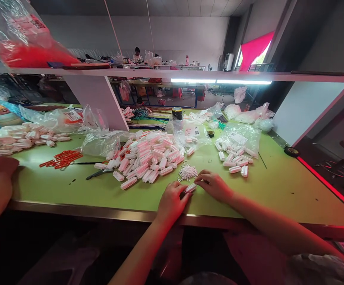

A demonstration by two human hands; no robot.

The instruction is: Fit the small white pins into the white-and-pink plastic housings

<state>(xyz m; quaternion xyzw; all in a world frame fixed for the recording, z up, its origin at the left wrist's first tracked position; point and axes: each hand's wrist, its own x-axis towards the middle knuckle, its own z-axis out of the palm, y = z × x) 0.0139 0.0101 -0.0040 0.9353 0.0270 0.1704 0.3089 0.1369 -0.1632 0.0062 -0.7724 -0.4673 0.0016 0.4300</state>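
At near edge of green table (71, 190), left hand (172, 202) & right hand (215, 185) both pinch one small white-pink piece (190, 187) betw. fingertips, just below pile of tiny white bits (187, 172), big pile of pieces (148, 156) to the left.

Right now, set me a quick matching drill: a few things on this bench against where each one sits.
Things:
1. single white piece
2. small white bits
3. red strips
4. tape roll

Places:
A. far right edge of the green table
B. between the left hand and right hand
C. left of the big pink-and-white pile
D. just beyond the hands

Pairs: 1-B, 2-D, 3-C, 4-A
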